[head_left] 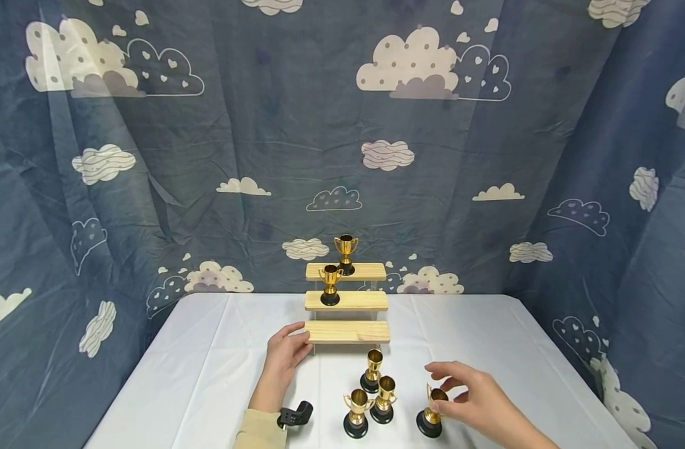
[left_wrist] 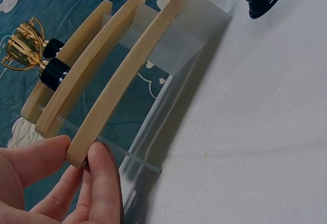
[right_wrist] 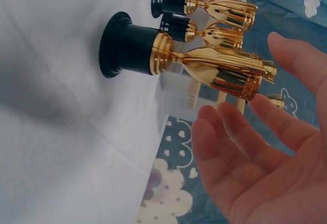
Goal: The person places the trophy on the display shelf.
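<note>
My left hand [head_left: 284, 354] pinches the left end of the lowest board [left_wrist: 125, 88] of a three-step wooden display stand [head_left: 348, 332], thumb on one side and fingers on the other. To the right, my right hand [head_left: 474, 393] is spread around the upper part of a small gold trophy [right_wrist: 219, 70] with a black base. Its thumb and fingers [right_wrist: 245, 142] are parted, not closed on the cup; one fingertip is at or very near the rim. That trophy stands upright on the table.
Three more trophies cluster on the white table [head_left: 207, 374] before the stand, including a front-left trophy [head_left: 357, 411]. One trophy [head_left: 330, 285] stands on the middle board, another trophy [head_left: 346, 254] on the top board. A cloud-print curtain [head_left: 297, 125] hangs behind and at both sides.
</note>
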The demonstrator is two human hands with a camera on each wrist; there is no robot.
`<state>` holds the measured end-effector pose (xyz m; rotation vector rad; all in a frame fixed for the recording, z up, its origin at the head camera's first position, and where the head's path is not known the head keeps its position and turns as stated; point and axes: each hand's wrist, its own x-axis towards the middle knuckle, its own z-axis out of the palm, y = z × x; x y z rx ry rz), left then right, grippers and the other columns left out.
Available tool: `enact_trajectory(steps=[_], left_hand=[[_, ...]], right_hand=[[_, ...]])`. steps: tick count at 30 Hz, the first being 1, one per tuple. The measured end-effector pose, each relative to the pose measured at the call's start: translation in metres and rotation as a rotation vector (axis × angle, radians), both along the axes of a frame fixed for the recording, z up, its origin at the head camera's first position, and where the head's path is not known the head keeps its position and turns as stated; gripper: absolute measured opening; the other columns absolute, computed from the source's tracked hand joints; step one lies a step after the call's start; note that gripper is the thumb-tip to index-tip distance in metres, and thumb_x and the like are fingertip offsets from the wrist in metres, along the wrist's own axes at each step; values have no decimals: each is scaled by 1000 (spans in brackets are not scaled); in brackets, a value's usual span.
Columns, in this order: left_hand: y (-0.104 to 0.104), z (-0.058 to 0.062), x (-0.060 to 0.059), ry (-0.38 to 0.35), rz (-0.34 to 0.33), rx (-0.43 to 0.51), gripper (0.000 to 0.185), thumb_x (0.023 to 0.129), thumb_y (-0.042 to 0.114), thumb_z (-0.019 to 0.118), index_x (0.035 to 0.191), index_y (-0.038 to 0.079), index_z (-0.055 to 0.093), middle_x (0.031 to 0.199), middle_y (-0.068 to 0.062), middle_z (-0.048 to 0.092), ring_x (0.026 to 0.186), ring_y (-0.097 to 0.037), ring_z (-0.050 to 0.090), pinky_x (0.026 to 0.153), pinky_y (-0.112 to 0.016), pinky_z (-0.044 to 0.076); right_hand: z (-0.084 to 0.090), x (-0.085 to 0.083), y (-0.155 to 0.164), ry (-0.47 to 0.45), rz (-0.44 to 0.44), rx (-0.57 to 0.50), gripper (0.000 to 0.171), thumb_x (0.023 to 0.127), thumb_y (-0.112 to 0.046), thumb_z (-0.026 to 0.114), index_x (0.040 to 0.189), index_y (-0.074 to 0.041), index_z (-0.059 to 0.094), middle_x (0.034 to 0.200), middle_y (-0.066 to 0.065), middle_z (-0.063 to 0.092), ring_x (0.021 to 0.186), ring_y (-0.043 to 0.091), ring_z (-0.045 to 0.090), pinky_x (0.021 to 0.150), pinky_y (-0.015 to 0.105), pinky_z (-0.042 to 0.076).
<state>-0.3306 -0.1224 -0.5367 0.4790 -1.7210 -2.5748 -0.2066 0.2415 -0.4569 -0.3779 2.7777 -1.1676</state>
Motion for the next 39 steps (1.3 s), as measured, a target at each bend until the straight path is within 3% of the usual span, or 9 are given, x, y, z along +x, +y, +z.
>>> enact_trajectory(steps=[18,25,39], left_hand=[[-1,-2,0,11,-22,-1,44,88,-2,71,130,-3,61,111,-19,66,86,-19,69,77,-30,60],[-1,-2,0,2,-13,-8,44,88,-1,71,131,-2,61,108,-17,67,86,-19,69,78,-30,60],[-1,-3,1,7,-10,-1,42,86,-3,71,128,-4,63,104,-16,68,83,-17,70,76,-29,60]], right_hand=[[-20,3,4,-73,27,-44,60,77,-25,88,129,-6,64,109,2,68,93,25,64,73,35,58],[-24,5,7,-94,30,-73,62,78,-25,87,131,-5,63,112,4,67,93,26,64,69,30,57],[-30,6,5,-74,20,-51,48,81,-29,85,119,-5,68,100,0,68,87,23,64,69,32,60]])
